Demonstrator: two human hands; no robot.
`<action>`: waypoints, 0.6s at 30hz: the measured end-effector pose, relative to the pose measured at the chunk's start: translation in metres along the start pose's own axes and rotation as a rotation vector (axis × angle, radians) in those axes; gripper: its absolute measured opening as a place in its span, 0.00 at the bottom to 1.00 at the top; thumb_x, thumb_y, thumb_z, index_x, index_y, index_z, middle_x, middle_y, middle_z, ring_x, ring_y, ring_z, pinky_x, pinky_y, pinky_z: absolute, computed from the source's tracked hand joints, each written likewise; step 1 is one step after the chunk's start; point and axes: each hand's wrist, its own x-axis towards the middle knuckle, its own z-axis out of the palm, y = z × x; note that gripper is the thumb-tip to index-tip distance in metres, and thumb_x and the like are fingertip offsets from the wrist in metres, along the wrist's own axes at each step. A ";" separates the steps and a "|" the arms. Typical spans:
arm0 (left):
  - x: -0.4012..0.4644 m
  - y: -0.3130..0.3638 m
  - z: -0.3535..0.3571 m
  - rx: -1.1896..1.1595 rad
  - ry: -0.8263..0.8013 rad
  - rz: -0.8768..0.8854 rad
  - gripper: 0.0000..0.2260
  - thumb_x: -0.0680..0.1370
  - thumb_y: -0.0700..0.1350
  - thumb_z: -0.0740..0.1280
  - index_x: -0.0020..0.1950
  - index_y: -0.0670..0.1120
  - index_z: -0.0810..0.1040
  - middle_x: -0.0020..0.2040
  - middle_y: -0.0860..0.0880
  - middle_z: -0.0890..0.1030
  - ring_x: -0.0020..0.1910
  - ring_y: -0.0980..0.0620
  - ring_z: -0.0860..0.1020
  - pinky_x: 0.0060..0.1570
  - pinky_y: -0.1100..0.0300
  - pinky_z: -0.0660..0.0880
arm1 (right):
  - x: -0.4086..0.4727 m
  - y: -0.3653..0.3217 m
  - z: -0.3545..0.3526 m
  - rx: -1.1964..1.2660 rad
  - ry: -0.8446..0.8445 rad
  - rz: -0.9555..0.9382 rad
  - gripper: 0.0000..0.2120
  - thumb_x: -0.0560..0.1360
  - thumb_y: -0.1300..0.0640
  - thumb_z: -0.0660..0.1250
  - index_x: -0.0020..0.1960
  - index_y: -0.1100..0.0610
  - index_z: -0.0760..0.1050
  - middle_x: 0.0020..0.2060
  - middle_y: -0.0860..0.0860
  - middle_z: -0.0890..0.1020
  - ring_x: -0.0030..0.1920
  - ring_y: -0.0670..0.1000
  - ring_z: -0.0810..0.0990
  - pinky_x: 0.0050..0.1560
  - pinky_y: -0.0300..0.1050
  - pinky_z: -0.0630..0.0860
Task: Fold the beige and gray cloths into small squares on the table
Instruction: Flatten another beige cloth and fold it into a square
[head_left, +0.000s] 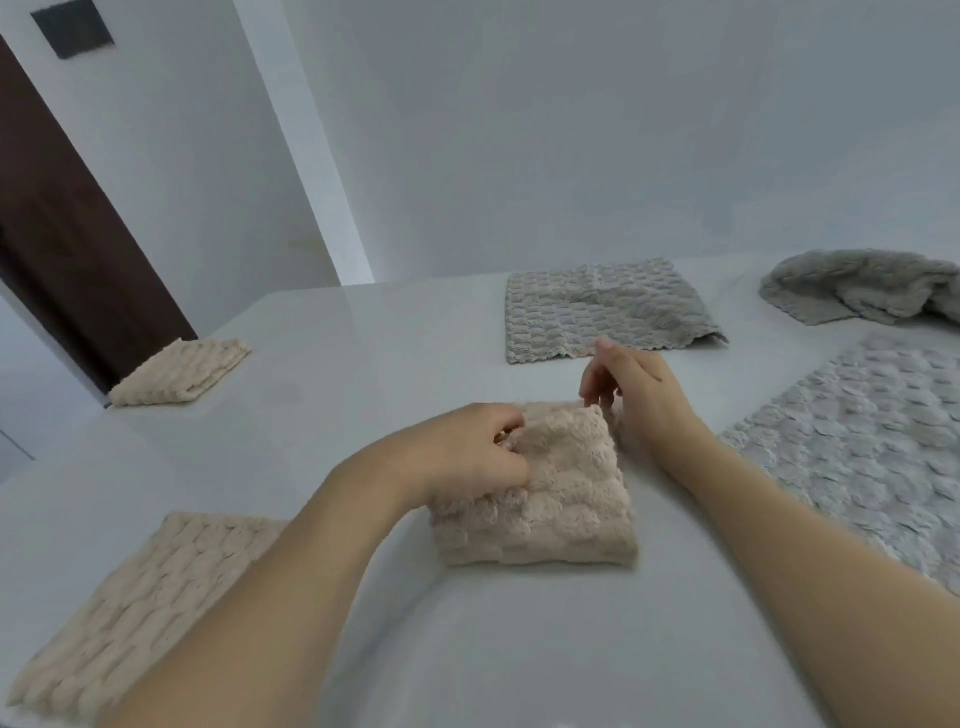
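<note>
A beige cloth (561, 499) lies folded into a small thick square at the middle of the white table (363, 353). My left hand (478, 452) grips its upper left edge with curled fingers. My right hand (634, 389) hovers at the cloth's upper right corner, fingers relaxed and pointing down, holding nothing. A folded beige cloth (130, 597) lies at the near left and another folded beige cloth (182, 371) at the far left. A gray cloth (602, 312) lies folded flat at the back.
A larger gray cloth (872, 447) lies spread flat at the right. A crumpled gray cloth (862, 286) sits at the far right. White walls rise behind the table, and a dark door (67, 228) stands at the left.
</note>
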 end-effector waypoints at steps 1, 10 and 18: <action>0.010 -0.004 0.001 -0.035 0.042 0.001 0.04 0.68 0.49 0.65 0.40 0.53 0.73 0.36 0.55 0.75 0.34 0.56 0.73 0.36 0.59 0.69 | 0.001 0.001 -0.001 0.064 -0.029 0.042 0.25 0.82 0.47 0.56 0.41 0.68 0.77 0.31 0.55 0.77 0.30 0.47 0.71 0.31 0.34 0.68; 0.064 -0.051 0.032 -0.196 0.453 0.085 0.07 0.73 0.42 0.70 0.46 0.54 0.80 0.38 0.56 0.79 0.34 0.60 0.75 0.38 0.69 0.71 | 0.008 0.012 -0.005 -0.225 -0.279 0.030 0.05 0.76 0.56 0.69 0.44 0.56 0.81 0.38 0.58 0.83 0.36 0.48 0.76 0.41 0.46 0.73; 0.058 -0.072 0.018 -0.224 0.286 0.056 0.05 0.70 0.54 0.69 0.45 0.58 0.79 0.40 0.58 0.78 0.35 0.59 0.72 0.38 0.66 0.69 | 0.015 0.007 -0.011 -0.430 -0.470 0.096 0.13 0.70 0.39 0.71 0.42 0.49 0.81 0.30 0.42 0.77 0.33 0.41 0.72 0.40 0.37 0.66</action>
